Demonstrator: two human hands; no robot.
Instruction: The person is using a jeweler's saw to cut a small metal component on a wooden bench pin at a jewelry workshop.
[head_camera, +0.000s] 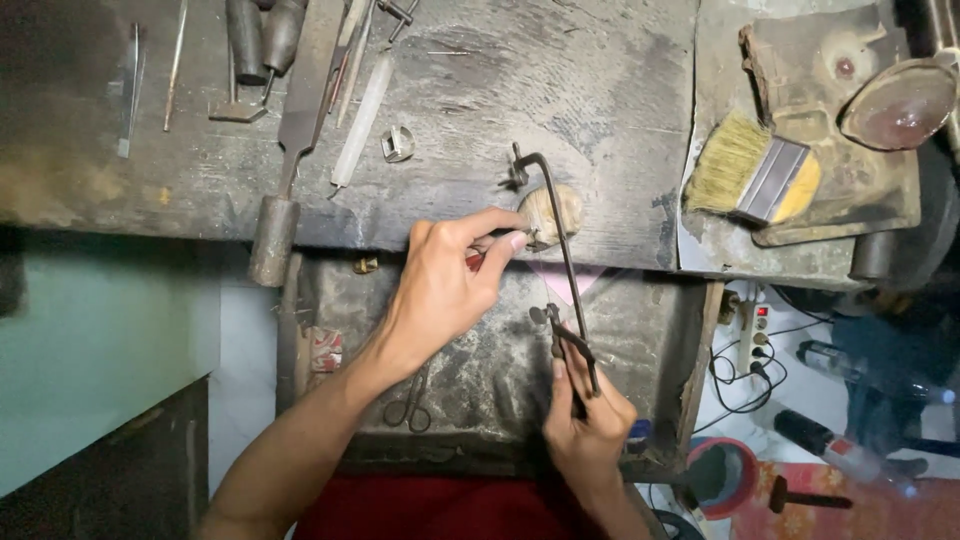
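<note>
The left hand (440, 290) pinches a small piece, too tiny to identify, against a rounded wooden peg (551, 212) at the edge of the scarred, dark worktop (600, 90). The right hand (588, 425) is closed around the handle of a thin metal saw frame (560, 250), held upright beside the peg. A bristle brush (752, 170) with a yellow handle and metal band lies well apart.

The scene is seen from one camera worn on the head, looking straight down, close above both hands and the workbench (600, 90).
</note>
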